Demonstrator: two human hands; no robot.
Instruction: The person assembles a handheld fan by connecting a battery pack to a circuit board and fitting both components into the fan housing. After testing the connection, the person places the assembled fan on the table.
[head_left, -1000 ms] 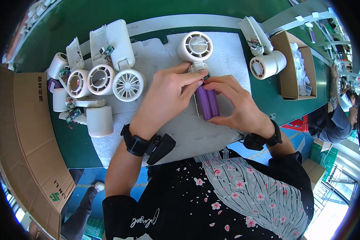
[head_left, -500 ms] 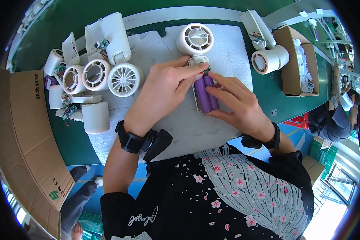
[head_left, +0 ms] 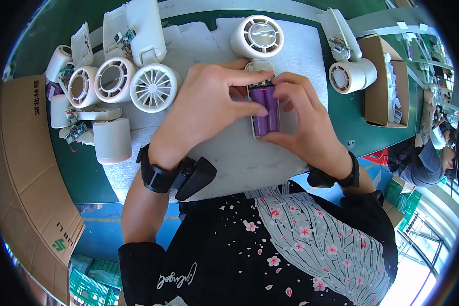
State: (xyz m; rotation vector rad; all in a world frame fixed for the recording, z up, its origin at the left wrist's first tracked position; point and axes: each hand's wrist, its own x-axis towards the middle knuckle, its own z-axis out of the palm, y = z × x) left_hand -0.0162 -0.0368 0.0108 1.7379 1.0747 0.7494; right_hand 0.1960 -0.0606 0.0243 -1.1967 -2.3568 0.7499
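Note:
A white handheld fan (head_left: pixel 257 36) lies in front of me with its handle open toward me. Two purple cylindrical batteries (head_left: pixel 273 115) sit side by side in the handle shell. My left hand (head_left: pixel 201 102) closes on the handle's left side, its thumb pressing on a battery and its index finger reaching over a small green circuit board (head_left: pixel 262 83). On the other side my right hand (head_left: pixel 311 117) grips the handle, with the thumb at its lower end and bent fingers near the board. Those fingers partly cover the board and the handle's upper edge.
Several opened white fans (head_left: pixel 155 87) with exposed boards and wires stand at the left. Another opened fan (head_left: pixel 353 75) and a cardboard box (head_left: pixel 375 92) of white pieces are at the right. A foam mat (head_left: pixel 214 158) covers the green table. A large carton (head_left: pixel 30 163) flanks the left edge.
The batteries now sit lower inside the handle shell. My left thumb has moved down onto a battery, and my right fingers have shifted up toward the circuit board.

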